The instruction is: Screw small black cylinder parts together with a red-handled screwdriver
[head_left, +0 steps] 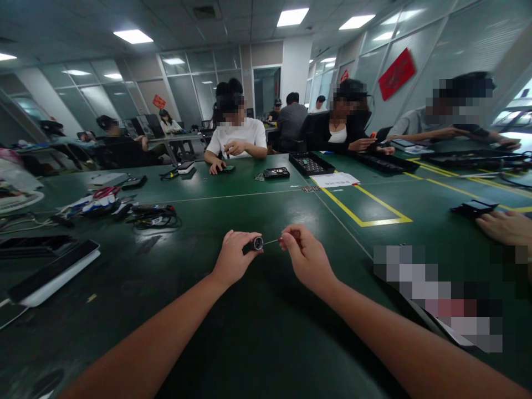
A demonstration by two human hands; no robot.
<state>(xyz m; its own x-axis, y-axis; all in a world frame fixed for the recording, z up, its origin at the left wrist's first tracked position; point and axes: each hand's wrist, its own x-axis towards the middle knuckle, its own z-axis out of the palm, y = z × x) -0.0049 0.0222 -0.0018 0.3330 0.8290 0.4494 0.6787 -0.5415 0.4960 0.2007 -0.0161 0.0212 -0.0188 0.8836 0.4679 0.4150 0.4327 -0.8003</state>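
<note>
Between the fingers of my left hand is a small black cylindrical part, its round, metallic-looking end facing me. My right hand is closed around the reddish-brown handle of a thin tool. The tool's slender metal shaft points left and reaches the black part's round end or its edge; the exact contact is too small to tell. Both hands are held over the green table, near its middle.
Bundled cables and a black-and-white device lie at left. Across the table are a black tray, a white paper and seated people. At right, another person's hand is by a black object.
</note>
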